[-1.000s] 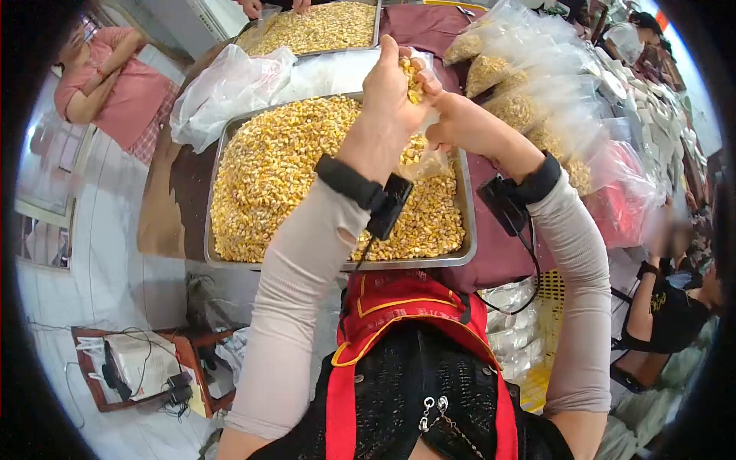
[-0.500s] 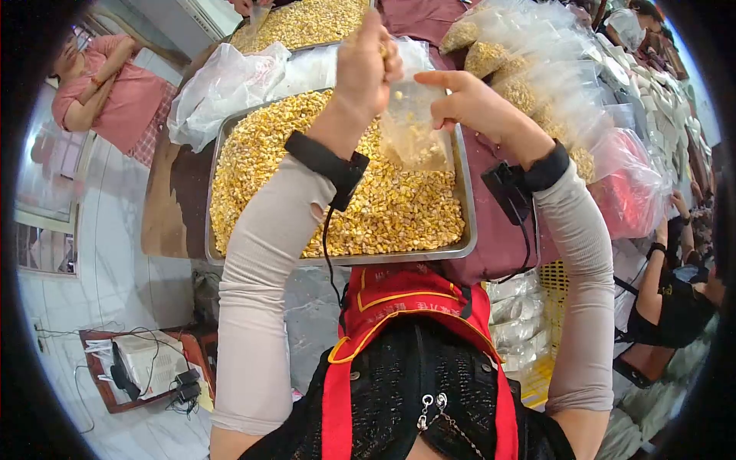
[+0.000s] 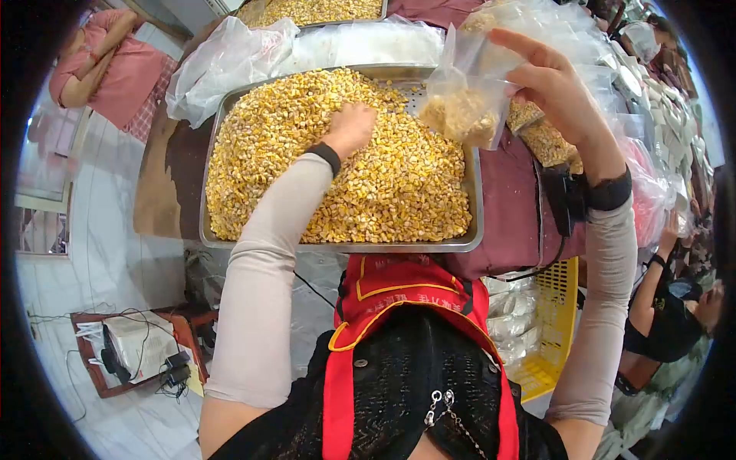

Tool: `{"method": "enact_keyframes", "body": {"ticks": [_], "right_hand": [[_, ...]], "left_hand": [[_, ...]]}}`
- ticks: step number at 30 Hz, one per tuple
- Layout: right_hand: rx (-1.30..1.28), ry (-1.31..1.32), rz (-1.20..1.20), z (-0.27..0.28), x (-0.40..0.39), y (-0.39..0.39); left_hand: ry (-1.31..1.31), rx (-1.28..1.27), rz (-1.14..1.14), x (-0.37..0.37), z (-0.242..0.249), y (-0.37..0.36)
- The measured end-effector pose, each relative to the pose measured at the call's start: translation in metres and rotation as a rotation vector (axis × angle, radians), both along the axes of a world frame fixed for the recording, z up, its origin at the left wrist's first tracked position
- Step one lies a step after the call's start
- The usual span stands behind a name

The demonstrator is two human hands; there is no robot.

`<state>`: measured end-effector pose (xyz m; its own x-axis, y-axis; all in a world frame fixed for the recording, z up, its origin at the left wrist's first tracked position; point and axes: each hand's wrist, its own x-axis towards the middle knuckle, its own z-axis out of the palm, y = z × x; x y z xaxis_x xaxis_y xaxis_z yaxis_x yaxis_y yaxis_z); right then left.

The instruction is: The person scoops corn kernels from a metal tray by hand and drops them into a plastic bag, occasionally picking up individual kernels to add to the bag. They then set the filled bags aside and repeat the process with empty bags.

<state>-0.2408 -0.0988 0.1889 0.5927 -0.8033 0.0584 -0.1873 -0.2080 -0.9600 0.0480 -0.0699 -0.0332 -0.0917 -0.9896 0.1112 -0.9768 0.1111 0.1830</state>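
Observation:
My left hand (image 3: 353,128) is down in the heap of yellow corn kernels (image 3: 284,169), its fingers curled into them and partly buried. Those kernels fill a metal tray (image 3: 429,247), piled highest at the middle and left. Over the tray's right rim, my right hand (image 3: 550,86) pinches the upper edge of a clear plastic bag (image 3: 462,111). Some pale kernels lie in the bottom of this bag. Its index finger points out to the left.
Several filled bags of corn (image 3: 544,142) lie right of the tray. Behind it are a crumpled plastic sheet (image 3: 230,69) and a second corn tray (image 3: 314,11). A yellow crate (image 3: 556,307) stands below right. People stand at left and right.
My left hand has dropped from above the bag into the corn heap. My right hand has moved right with the bag, which now hangs by the tray's right rim.

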Motion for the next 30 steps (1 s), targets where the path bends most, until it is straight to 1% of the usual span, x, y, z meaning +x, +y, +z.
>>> {"method": "enact_keyframes", "body": {"ticks": [1, 2, 4, 5, 7, 8, 9, 11, 12, 14, 15, 16, 17, 18, 19, 21, 22, 24, 25, 27, 29, 30], "right_hand": [[0.002, 0.002, 0.001, -0.001, -0.001, 0.001], [0.029, -0.004, 0.001, -0.002, -0.002, 0.002], [0.053, -0.009, 0.004, -0.004, -0.003, 0.000], [0.066, 0.009, 0.022, -0.007, -0.005, -0.001], [0.080, 0.028, 0.045, -0.007, -0.003, 0.001], [0.068, 0.043, 0.061, -0.005, -0.001, 0.005], [0.055, 0.056, 0.078, -0.005, 0.001, 0.008], [0.068, 0.057, 0.110, -0.009, 0.006, 0.005], [0.076, 0.060, 0.134, -0.011, 0.009, 0.003], [0.069, 0.036, 0.136, -0.013, 0.018, 0.009], [0.062, 0.014, 0.136, -0.015, 0.024, 0.013], [0.062, 0.013, 0.135, -0.017, 0.030, 0.015], [0.045, 0.091, 0.172, -0.019, 0.036, 0.017], [0.026, 0.169, 0.209, -0.022, 0.041, 0.019], [0.022, 0.170, 0.209, -0.026, 0.046, 0.021], [0.002, 0.194, 0.252, -0.033, 0.054, 0.027], [-0.006, 0.220, 0.247, -0.029, 0.057, 0.033], [-0.006, 0.208, 0.247, -0.030, 0.060, 0.036], [-0.004, 0.197, 0.248, -0.030, 0.060, 0.036], [-0.004, 0.210, 0.250, -0.028, 0.060, 0.036], [-0.002, 0.221, 0.253, -0.027, 0.059, 0.036], [0.004, 0.233, 0.244, -0.026, 0.058, 0.037]], "left_hand": [[-0.176, 0.046, -0.075, -0.019, 0.010, 0.009], [-0.176, 0.046, -0.074, -0.030, 0.012, 0.015], [-0.025, 0.151, -0.145, -0.042, 0.020, 0.022], [-0.024, 0.151, -0.143, -0.041, 0.027, 0.021], [0.082, 0.422, -0.096, -0.033, 0.045, 0.019], [0.109, 0.291, -0.106, -0.018, 0.036, 0.017], [0.108, 0.296, -0.102, -0.012, 0.042, 0.023], [0.935, 0.263, 0.251, -0.001, 0.062, 0.032], [0.931, 0.260, 0.253, 0.011, 0.065, 0.034], [2.112, 0.369, 0.312, 0.032, 0.069, 0.033], [2.111, 0.369, 0.312, 0.031, 0.075, 0.033], [2.252, 0.297, 0.294, 0.027, 0.089, 0.032], [2.391, 0.220, 0.274, 0.023, 0.103, 0.031], [2.427, 0.152, 0.281, 0.013, 0.121, 0.033], [2.427, 0.150, 0.276, 0.013, 0.130, 0.028], [2.540, 0.432, -0.177, 0.015, 0.147, 0.017], [2.540, 0.431, -0.178, 0.010, 0.159, 0.016], [2.420, 0.451, -0.597, -0.004, 0.183, 0.010], [2.420, 0.450, -0.602, -0.016, 0.195, 0.010], [2.358, 0.178, -0.341, -0.042, 0.209, 0.016], [2.360, 0.183, -0.350, -0.063, 0.214, 0.021], [2.264, 0.065, -0.247, -0.074, 0.216, 0.023]]}}
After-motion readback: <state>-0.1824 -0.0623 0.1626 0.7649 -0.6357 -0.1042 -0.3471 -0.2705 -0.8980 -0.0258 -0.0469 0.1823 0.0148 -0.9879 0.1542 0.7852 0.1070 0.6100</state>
